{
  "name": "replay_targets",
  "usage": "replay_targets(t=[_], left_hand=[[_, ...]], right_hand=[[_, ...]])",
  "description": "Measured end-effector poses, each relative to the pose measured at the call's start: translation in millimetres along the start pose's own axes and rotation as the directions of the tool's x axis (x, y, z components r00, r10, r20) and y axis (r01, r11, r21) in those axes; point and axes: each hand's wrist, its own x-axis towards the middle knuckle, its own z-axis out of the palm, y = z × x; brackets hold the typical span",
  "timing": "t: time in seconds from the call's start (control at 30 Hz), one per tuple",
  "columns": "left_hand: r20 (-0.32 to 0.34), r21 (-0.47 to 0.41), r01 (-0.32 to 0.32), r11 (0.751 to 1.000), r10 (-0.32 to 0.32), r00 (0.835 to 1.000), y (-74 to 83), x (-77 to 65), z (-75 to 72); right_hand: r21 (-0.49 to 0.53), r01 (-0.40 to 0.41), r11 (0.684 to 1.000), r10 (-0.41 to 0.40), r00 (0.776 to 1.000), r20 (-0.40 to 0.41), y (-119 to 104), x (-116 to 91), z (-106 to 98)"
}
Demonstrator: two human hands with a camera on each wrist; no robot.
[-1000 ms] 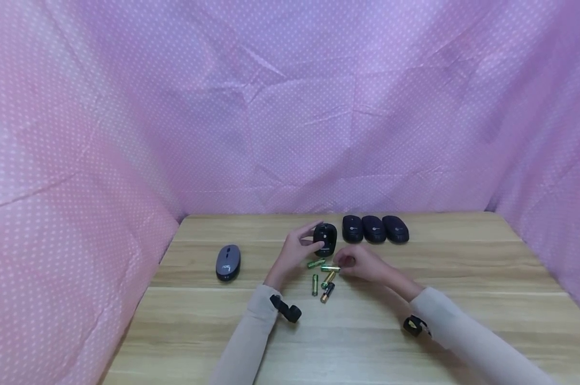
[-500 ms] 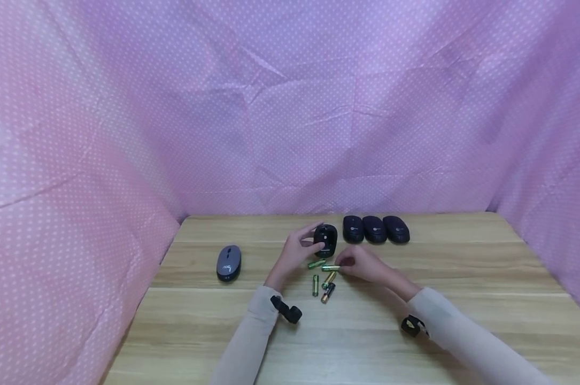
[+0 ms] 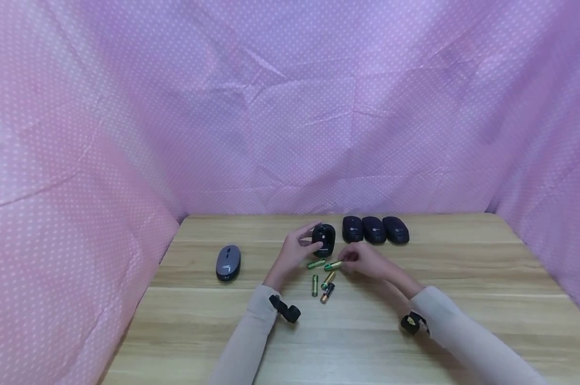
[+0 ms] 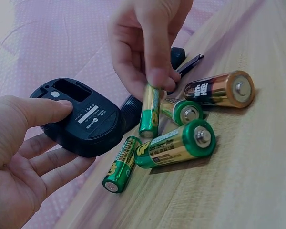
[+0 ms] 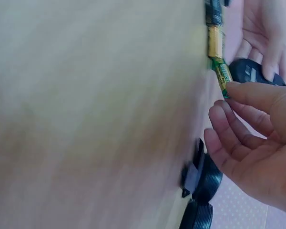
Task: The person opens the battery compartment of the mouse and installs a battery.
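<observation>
My left hand (image 3: 293, 252) grips a black computer mouse (image 4: 93, 126), underside up, with the thumb across its base. The mouse's battery slot (image 4: 75, 90) lies uncovered, and I see no battery in it. Between thumb and fingers of my right hand (image 3: 365, 260) is a green-and-gold battery (image 4: 150, 112), pinched at one end and tilted, right beside the mouse. Below the hands, other green-and-gold batteries (image 4: 178, 145) lie loose on the wooden table (image 3: 347, 342), along with one black-and-copper battery (image 4: 221, 90).
Three dark mice (image 3: 373, 230) stand in a row at the back, just beyond my right hand. A grey-topped mouse (image 3: 228, 262) sits off to the left. Pink dotted cloth (image 3: 290, 133) hangs behind the table and along its sides.
My right hand has moved slightly up and away, and the pinched battery has swung from nearly level to a slant. The left hand and its mouse stay almost in place.
</observation>
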Motion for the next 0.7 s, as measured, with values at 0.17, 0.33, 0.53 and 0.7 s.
replay_targets(t=[0.17, 0.33, 0.53, 0.7], left_hand=[[-0.021, 0.029, -0.004, 1.000, 0.005, 1.000, -0.4, 1.6, -2.6], [-0.025, 0.050, -0.016, 0.999, 0.018, 1.000, 0.4, 1.7, -3.7], [-0.020, 0.050, -0.021, 0.999, 0.022, 1.000, 2.6, 1.6, -3.4], [-0.019, 0.049, -0.012, 0.999, 0.013, 1.000, 3.5, 1.9, -4.1]], right_hand=[[0.069, -0.001, 0.998, 0.005, 0.998, -0.058, -2, -2, -12], [0.106, -0.012, 0.994, 0.026, 0.991, -0.132, -5, -1, -21], [0.216, 0.003, 0.976, 0.050, 0.970, -0.239, -15, 0, -29], [0.284, 0.008, 0.959, 0.087, 0.944, -0.319, -25, 4, -31]])
